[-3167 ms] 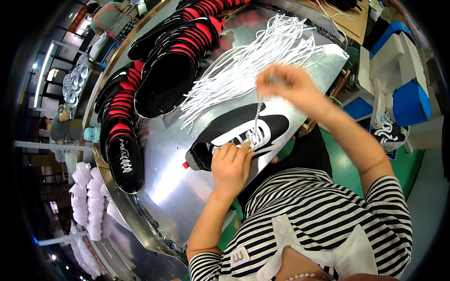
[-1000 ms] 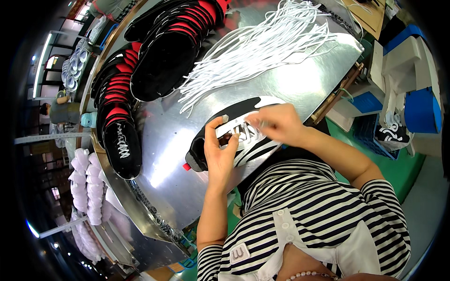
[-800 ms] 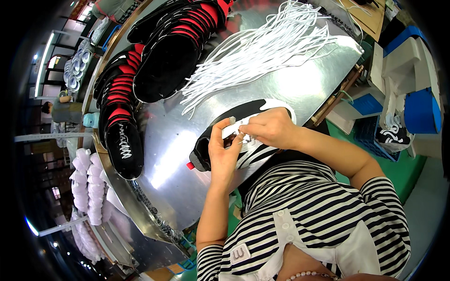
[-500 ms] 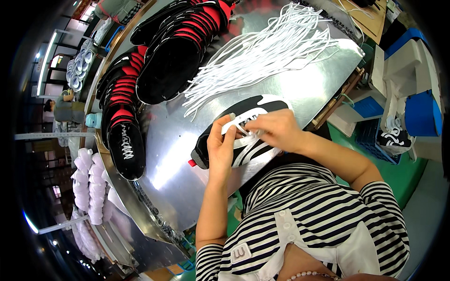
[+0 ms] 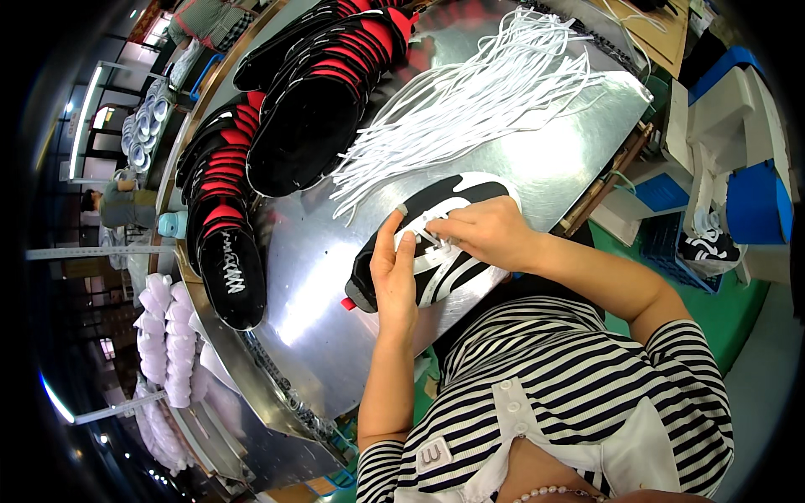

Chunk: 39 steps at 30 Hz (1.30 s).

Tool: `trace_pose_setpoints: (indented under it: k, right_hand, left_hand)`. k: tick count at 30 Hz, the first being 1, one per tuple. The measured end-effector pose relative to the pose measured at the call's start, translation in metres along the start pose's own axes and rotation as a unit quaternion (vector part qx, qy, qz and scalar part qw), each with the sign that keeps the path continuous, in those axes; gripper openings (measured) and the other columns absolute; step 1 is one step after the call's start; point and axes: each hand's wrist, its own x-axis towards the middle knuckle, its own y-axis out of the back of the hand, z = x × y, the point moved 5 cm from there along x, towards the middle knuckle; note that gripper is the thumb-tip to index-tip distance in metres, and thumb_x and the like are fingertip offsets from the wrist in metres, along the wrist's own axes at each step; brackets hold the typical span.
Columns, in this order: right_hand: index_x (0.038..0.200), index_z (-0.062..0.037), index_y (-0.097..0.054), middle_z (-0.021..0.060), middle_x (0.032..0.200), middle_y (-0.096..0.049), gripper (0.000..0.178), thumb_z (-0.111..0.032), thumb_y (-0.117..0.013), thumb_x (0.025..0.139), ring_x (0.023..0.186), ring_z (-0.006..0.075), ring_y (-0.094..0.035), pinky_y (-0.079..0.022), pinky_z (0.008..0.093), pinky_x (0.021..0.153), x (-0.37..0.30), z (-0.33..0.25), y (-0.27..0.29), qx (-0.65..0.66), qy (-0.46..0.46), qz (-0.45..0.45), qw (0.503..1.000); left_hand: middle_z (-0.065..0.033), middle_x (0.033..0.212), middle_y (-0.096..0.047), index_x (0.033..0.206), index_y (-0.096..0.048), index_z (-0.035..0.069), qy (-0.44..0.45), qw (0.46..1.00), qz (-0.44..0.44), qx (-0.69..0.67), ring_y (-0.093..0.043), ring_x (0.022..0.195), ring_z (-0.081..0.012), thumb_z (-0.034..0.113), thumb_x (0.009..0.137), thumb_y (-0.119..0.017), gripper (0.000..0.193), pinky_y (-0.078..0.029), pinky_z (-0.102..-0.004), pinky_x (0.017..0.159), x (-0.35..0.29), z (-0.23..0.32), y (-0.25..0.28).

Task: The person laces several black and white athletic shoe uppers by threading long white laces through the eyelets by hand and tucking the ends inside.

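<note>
In front of me a black and white shoe upper (image 5: 489,185) with a small red heel tab lies on the metal table, its heel toward the left. My left hand (image 5: 394,272) grips the upper near the heel, thumb and forefinger against the white strip beside the eyelets, the other fingers out of sight. My right hand (image 5: 490,233) is closed in a pinch over the lacing area, apparently on a white shoelace (image 5: 440,246). Short lace segments cross the eyelets there; the fingertips hide part of them.
A heap of white shoelaces (image 5: 470,105) spreads beyond the upper on the metal table (image 5: 306,289). Nested black and red shoe uppers (image 5: 226,189) form curved rows at the left and far left. Off the table's right stand a blue crate (image 5: 671,251) and beige bins (image 5: 725,109).
My right hand has turned and settled lower over the eyelets, with its fingers pinched closer together. My left hand has shifted slightly and still holds the upper.
</note>
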Motion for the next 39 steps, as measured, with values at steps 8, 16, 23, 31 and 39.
trace_pose_setpoints:
  k: [8,16,23,31,39]
  right_hand:
    - [0.094,-0.0121,-0.07,-0.002,0.07,-0.062,0.024,-0.008,-0.073,0.071,0.055,0.0178,-0.061,-0.045,0.0313,0.047,0.009,0.004,-0.006,-0.057,0.049,-0.007,0.997]
    - [0.093,-0.0048,-0.07,0.0031,0.064,-0.059,0.019,-0.005,-0.075,0.074,0.05,0.0169,-0.058,-0.043,0.0292,0.042,0.003,-0.085,0.032,0.273,0.099,-0.013,0.957]
    - [0.091,-0.0039,-0.07,0.003,0.066,-0.06,0.018,-0.004,-0.074,0.074,0.051,0.016,-0.058,-0.042,0.0277,0.042,-0.006,-0.079,0.028,0.248,0.097,-0.023,0.964]
    - [0.089,-0.0064,-0.069,0.0026,0.062,-0.052,0.012,-0.009,-0.073,0.077,0.047,0.0194,-0.053,-0.04,0.0328,0.04,-0.009,-0.079,0.026,0.2,0.092,-0.019,0.975]
    - [0.103,-0.0019,-0.071,0.0051,0.089,-0.073,0.023,-0.017,-0.074,0.087,0.076,0.0093,-0.067,-0.051,0.0231,0.064,-0.044,-0.022,0.015,0.386,-0.237,-0.091,0.887]
  left_hand:
    - [-0.0133,0.124,-0.062,0.14,-0.044,-0.006,0.051,0.997,-0.02,-0.056,-0.058,0.11,-0.0151,0.013,0.1,-0.053,0.045,-0.043,-0.0282,0.097,0.0,0.0,0.0]
    - [-0.0081,0.107,-0.066,0.137,-0.049,-0.005,0.037,0.999,0.016,-0.029,-0.059,0.087,-0.0103,0.014,0.1,-0.053,0.042,-0.049,-0.0258,0.081,0.009,-0.003,0.011]
    - [-0.0083,0.108,-0.065,0.136,-0.049,-0.005,0.046,0.999,0.007,0.002,-0.058,0.086,-0.0107,0.012,0.099,-0.053,0.041,-0.049,-0.0259,0.08,0.018,-0.001,-0.004]
    - [-0.0123,0.114,-0.064,0.134,-0.052,-0.004,0.042,0.999,0.002,0.006,-0.058,0.1,-0.0142,0.011,0.099,-0.052,0.038,-0.045,-0.0275,0.091,0.034,-0.003,-0.002]
    - [-0.021,0.106,-0.067,0.142,-0.042,0.001,-0.01,0.944,-0.074,0.32,-0.065,0.096,-0.031,0.021,0.1,-0.05,0.047,-0.048,-0.0362,0.089,0.006,0.034,-0.002]
